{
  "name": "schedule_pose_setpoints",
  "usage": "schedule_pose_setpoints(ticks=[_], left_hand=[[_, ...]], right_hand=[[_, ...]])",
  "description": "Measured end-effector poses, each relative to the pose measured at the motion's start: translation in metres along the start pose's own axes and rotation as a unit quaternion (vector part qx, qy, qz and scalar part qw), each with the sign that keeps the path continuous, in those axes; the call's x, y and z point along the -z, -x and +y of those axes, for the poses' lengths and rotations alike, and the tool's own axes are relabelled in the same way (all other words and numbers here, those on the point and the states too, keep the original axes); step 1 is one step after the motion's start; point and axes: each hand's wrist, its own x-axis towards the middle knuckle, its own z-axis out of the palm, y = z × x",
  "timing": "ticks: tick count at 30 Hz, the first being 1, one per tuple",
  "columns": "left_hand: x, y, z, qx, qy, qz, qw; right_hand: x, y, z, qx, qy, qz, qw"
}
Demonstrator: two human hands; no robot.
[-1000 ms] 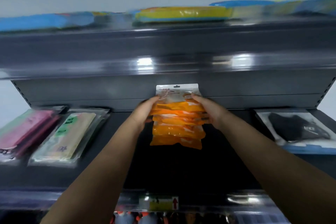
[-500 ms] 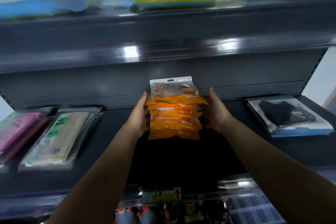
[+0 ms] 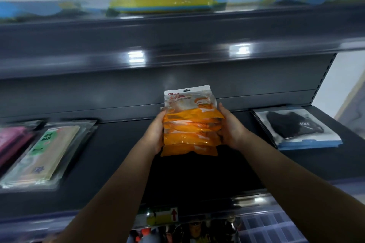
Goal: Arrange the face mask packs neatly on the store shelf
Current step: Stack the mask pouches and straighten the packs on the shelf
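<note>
A stack of orange face mask packs (image 3: 192, 132) lies on the dark grey shelf (image 3: 110, 156), near its back wall. The top pack has a white header with a cartoon figure. My left hand (image 3: 155, 134) grips the stack's left edge. My right hand (image 3: 232, 127) grips the right edge, thumb along the side and fingers hidden behind the packs. Left of the stack lie a beige and green face mask pack (image 3: 49, 150) and a pink pack (image 3: 11, 142). On the right lies a pack with a black mask (image 3: 294, 126).
An upper shelf (image 3: 177, 31) overhangs, carrying blurred yellow and blue packs (image 3: 160, 4). Bare shelf surface shows on both sides of the orange stack. A price label with a red arrow (image 3: 162, 216) sits on the front rail, with goods on a lower level below it.
Both hands came off the top of the orange stack, opened out beside it, and now close in on its left and right edges. The view has shifted left and up.
</note>
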Motion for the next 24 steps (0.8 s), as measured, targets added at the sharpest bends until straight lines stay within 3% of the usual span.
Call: schedule_pose_setpoints(ticks=[8,15,21,24], left_hand=[[-0.039,-0.012,-0.013,0.013,-0.038,0.005,0.999],[-0.039,-0.021,-0.006,0.023,-0.038,0.061,0.997],[-0.042,-0.032,0.006,0.063,-0.077,0.055,0.993],[-0.046,-0.038,0.007,0.072,-0.096,0.058,0.991]], right_hand=[[0.053,0.008,-0.014,0.003,-0.015,-0.019,1.0],[0.08,-0.014,-0.028,0.0,-0.005,-0.022,1.0],[0.097,-0.027,-0.045,0.002,0.026,-0.094,0.995],[0.098,-0.039,-0.05,-0.005,0.042,-0.062,0.997]])
